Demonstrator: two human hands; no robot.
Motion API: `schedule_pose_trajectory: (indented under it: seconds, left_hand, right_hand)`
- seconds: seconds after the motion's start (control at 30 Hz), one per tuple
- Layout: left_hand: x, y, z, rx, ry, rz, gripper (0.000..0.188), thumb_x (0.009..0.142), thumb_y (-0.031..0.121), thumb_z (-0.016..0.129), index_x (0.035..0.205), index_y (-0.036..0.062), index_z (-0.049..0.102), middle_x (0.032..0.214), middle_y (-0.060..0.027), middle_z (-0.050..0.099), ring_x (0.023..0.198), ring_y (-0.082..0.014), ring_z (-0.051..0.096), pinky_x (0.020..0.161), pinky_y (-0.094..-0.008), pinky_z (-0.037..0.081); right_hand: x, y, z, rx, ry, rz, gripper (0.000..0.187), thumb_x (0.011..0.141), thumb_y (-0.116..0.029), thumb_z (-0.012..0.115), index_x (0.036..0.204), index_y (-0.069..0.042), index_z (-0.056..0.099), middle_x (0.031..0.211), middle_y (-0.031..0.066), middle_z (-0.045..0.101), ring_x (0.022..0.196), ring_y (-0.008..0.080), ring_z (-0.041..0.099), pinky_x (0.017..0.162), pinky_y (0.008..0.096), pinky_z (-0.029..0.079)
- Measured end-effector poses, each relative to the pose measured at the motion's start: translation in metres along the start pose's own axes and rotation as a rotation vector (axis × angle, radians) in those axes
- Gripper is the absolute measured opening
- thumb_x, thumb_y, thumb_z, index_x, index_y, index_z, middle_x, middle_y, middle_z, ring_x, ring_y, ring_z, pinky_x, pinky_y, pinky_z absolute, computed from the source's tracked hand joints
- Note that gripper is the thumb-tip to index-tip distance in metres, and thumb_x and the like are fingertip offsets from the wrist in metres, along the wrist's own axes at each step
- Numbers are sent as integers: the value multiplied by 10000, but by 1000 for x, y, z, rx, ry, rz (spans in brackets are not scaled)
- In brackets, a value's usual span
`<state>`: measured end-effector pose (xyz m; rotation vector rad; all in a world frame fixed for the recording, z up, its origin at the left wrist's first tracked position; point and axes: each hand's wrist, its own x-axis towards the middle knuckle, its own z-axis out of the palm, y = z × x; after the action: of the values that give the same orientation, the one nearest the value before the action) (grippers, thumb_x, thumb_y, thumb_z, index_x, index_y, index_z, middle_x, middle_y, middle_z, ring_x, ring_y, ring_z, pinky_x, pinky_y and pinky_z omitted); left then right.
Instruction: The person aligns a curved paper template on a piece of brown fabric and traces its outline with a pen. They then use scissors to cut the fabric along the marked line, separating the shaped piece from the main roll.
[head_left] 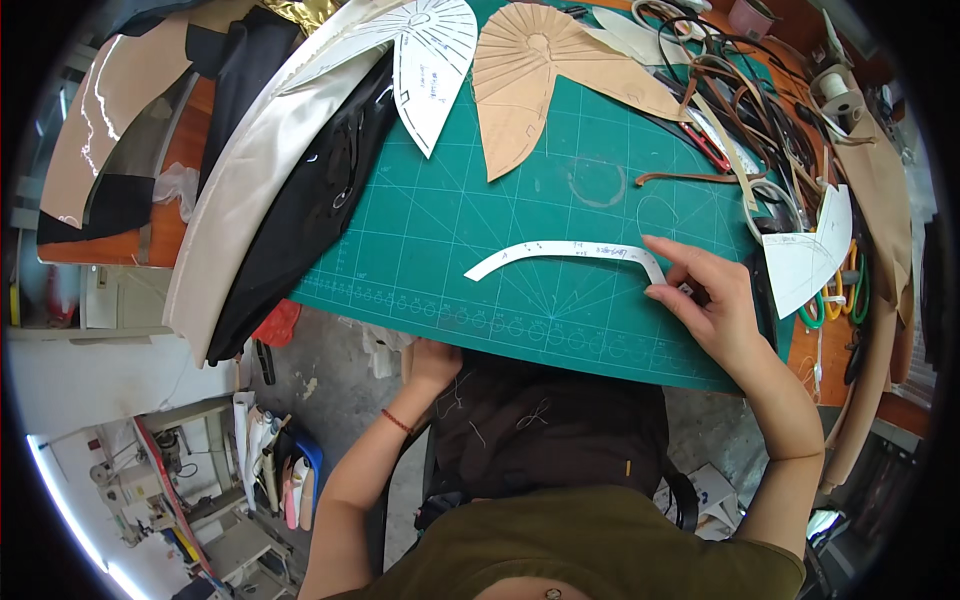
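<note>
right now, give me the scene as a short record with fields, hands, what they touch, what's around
surface: green cutting mat on a cluttered workbench
right hand: right hand rests on the mat, fingertips on the right end of the curved white paper strip
left hand: left hand at the mat's near edge, fingers hidden beneath it
far side: white paper pattern beside a tan pattern piece
left side: cream fabric and black fabric draped over the mat's edge
right side: tangle of straps, another white paper piece

Right hand (712, 298) fingers extended; left hand (432, 362) below, curled.
</note>
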<state>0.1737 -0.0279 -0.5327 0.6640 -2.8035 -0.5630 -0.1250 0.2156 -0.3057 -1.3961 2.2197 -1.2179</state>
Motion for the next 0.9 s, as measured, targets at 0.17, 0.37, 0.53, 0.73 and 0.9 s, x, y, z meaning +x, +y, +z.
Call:
schedule_pose_trajectory:
  seconds: [0.17, 0.37, 0.53, 0.73, 0.9]
  left_hand:
    - [-9, 28, -25, 18, -181, -30, 237, 674, 16, 603, 896, 74, 663, 851, -156, 648, 842, -363, 602, 773, -463, 474]
    - [10, 31, -44, 72, -128, 125, 171, 723, 82, 622, 887, 49, 657, 815, -158, 652, 856, -364, 612, 778, -444, 476]
    - [56, 97, -154, -310, -828, 121, 249, 825, 231, 660, 962, 23, 654, 897, -156, 675, 860, -340, 634, 799, -404, 493]
    - [80, 185, -262, -644, -495, 816, 119, 798, 175, 721, 818, 64, 683, 689, -6, 588, 671, -185, 569, 751, -329, 504]
    - [67, 237, -293, -433, -332, 770, 807, 403, 228, 601, 1200, 108, 640, 673, -15, 507, 673, -150, 498, 675, -328, 468]
  right_hand:
    - [1, -1, -3, -14, -16, -5, 474, 757, -32, 741, 1215, -76, 628, 749, 90, 613, 603, 180, 581, 559, 292, 484]
    - [2, 0, -1, 7, -14, -25, 439, 766, -31, 732, 1190, -67, 628, 786, 94, 624, 621, 189, 610, 570, 296, 510]
    - [2, -2, -1, 9, -14, -24, 420, 772, -34, 729, 1178, -64, 627, 785, 94, 624, 627, 192, 618, 568, 297, 510]
    - [2, 1, -4, -27, -45, -9, 424, 782, -49, 726, 1193, -72, 626, 761, 83, 613, 614, 185, 600, 557, 293, 502]
    - [4, -5, -4, -41, -57, 40, 408, 780, -56, 732, 1178, -70, 641, 739, 74, 605, 599, 168, 575, 543, 275, 482]
